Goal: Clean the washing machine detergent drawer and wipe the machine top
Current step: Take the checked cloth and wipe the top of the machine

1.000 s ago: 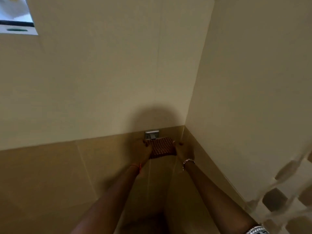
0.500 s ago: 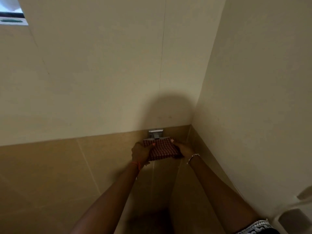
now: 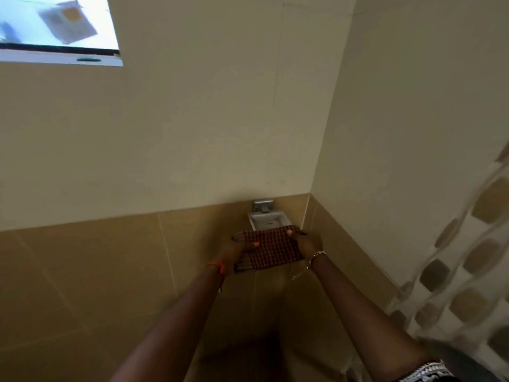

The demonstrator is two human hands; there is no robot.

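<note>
cloth [image 3: 271, 250] held taut at the wall corner

left hand [image 3: 232, 252] and right hand [image 3: 308, 244] each pinch one end of it, thumbs on top, both arms reaching straight forward with wrists about level. it looks soft, light and limp, so the side edges seem the right hold; gripped at one end only, it would likely sag. it sits just below a small white dish [image 3: 265, 220] in the tiled corner.

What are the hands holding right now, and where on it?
A checked cloth: the left hand grips its left edge, the right hand pinches its upper right corner.
</note>
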